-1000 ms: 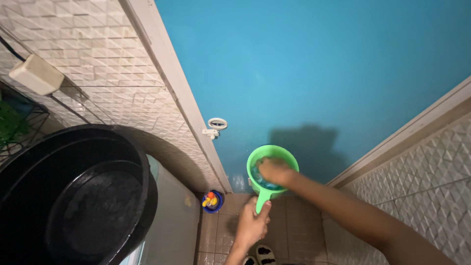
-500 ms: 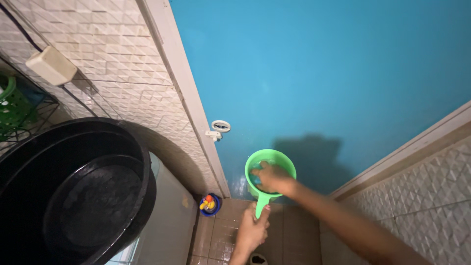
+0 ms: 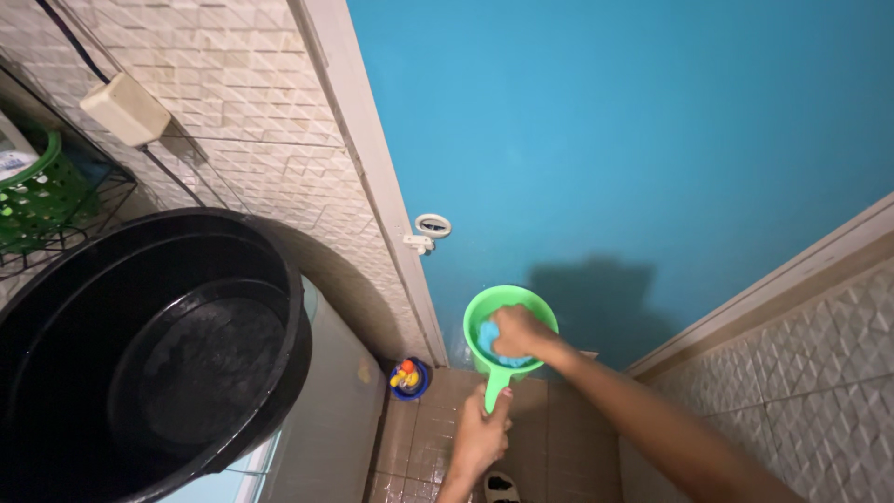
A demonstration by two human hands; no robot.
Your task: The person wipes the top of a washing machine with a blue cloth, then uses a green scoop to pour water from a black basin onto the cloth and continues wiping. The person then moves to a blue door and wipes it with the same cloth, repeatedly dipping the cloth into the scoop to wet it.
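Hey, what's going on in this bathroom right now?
A person stands facing a blue door. Their left hand grips the handle of a green plastic dipper, held out in front of the door. Their right hand is inside the dipper, pressed on something light blue, perhaps a cloth. A large black tub sits to the left, and a small colourful toy lies on the tiled floor.

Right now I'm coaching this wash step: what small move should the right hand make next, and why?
Probably lift the blue cloth clear of the green dipper: the right hand already grips it inside the bowl, while the left hand steadies the handle above the tiled floor.
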